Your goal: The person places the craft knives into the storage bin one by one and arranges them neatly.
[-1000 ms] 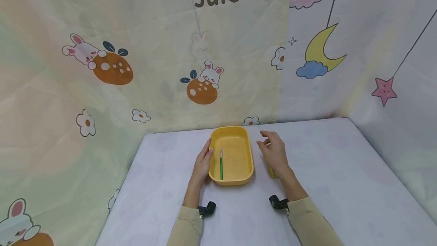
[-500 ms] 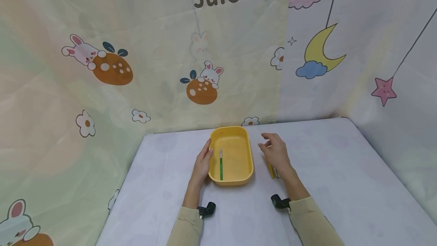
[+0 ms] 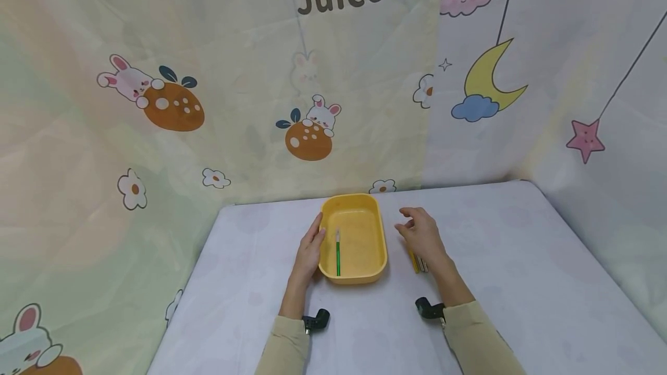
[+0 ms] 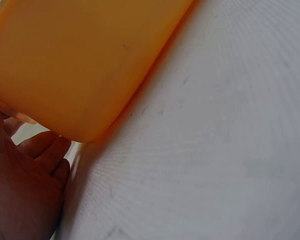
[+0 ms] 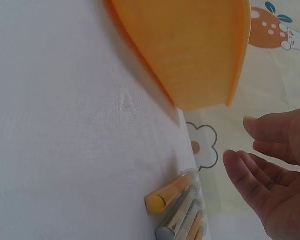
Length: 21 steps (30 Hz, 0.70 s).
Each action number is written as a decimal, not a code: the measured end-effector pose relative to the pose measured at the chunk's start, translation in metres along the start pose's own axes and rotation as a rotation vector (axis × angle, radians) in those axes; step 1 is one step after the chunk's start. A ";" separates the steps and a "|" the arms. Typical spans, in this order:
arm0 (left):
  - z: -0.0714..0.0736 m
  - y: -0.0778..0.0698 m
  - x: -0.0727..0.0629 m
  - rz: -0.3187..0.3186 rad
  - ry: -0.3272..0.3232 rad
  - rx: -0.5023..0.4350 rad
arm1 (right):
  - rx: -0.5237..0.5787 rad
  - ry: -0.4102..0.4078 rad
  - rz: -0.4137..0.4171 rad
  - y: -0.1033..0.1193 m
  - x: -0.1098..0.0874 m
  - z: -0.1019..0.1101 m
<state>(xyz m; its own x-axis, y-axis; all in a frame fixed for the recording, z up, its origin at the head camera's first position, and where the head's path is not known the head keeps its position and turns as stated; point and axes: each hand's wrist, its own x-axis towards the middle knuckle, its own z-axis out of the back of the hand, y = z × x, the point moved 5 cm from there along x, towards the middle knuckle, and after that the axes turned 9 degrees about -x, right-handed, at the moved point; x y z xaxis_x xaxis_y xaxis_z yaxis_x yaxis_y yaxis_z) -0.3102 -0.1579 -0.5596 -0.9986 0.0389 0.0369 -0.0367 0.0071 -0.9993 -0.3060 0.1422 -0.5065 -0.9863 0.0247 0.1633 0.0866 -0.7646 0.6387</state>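
A yellow rectangular tray (image 3: 362, 236) stands near the back middle of the table. Inside it, along the left side, lies a green pencil-like stick (image 3: 337, 256) with a pale pointed tip. My left hand (image 3: 307, 253) grips the tray's left side, thumb at the rim and fingers along the outer wall. To the right of the tray, my right hand (image 3: 423, 237) hovers with thumb and fingers spread apart and nothing between them. Below it lie several slim round sticks (image 5: 176, 210) side by side, one with a yellow end, others silvery or orange; the hand partly hides them in the head view.
A white cloth covers the table (image 3: 521, 282), which meets a printed fabric backdrop (image 3: 234, 103) behind the tray. Each wrist bears a small black camera, the left one (image 3: 316, 320) and the right one (image 3: 429, 308).
My right hand has drifted slightly right and towards me, so more of the sticks under it show in the head view. The left hand and tray stay in place.
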 end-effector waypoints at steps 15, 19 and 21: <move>0.000 -0.001 0.000 0.009 -0.005 0.011 | -0.108 0.183 -0.080 -0.008 -0.002 -0.005; -0.001 -0.001 0.000 0.021 -0.008 0.009 | -0.137 0.190 -0.063 -0.008 -0.003 -0.007; -0.001 -0.001 0.000 0.028 -0.009 0.005 | -0.163 0.187 -0.044 -0.006 -0.004 -0.007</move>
<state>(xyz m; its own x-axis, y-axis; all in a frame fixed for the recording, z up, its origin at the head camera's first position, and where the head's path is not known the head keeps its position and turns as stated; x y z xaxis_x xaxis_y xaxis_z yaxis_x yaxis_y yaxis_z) -0.3099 -0.1570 -0.5589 -0.9995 0.0296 0.0086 -0.0085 0.0008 -1.0000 -0.3036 0.1422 -0.5164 -0.9988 -0.0477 -0.0132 0.0343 -0.8596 0.5098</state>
